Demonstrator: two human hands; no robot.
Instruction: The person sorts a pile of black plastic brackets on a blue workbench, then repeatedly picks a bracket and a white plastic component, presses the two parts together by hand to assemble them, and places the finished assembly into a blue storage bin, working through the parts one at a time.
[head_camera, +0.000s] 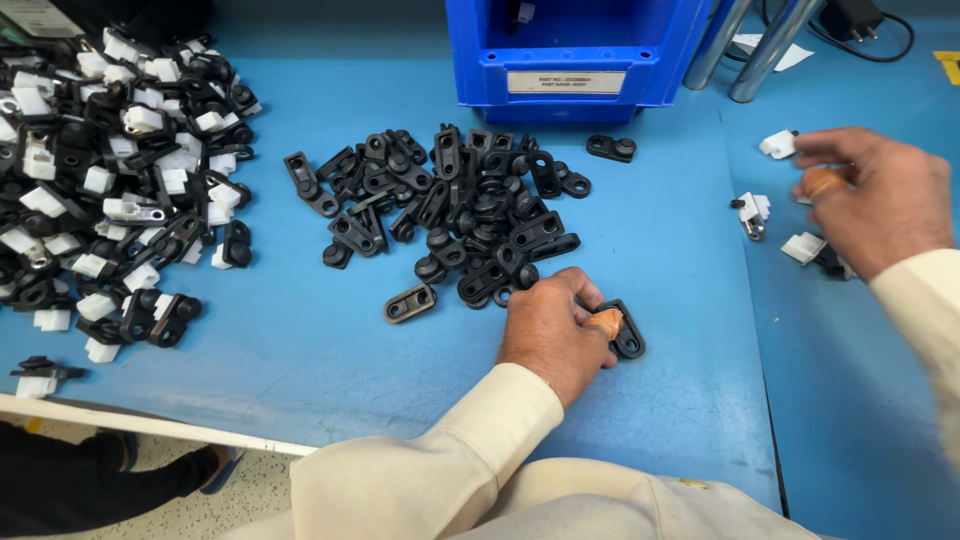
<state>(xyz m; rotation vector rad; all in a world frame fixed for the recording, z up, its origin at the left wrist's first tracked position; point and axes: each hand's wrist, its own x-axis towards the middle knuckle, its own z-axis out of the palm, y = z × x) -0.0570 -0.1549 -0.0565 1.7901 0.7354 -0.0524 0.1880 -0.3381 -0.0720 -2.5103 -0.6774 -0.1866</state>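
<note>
A black plastic link (626, 335) is pinned flat on the blue table (300, 340) by the left hand (553, 330), whose fingers are curled down over it; a taped fingertip (605, 322) is pressed on the part, probably so that it can be slid clear and lifted. The link lies just below and to the right of the loose pile of black links (460, 215), which is taken here as the landmark. Well to the right of that pile, the right hand (880, 200) is held half closed over small white clips (803, 247); whether one is actually gripped cannot be told, since the fingers hide it. Directly behind the pile a blue bin (575, 50) is set. Far to the pile's left, a heap of black-and-white assembled pieces (110, 170) is kept apart, seemingly so that finished parts are not mixed with loose ones.
</note>
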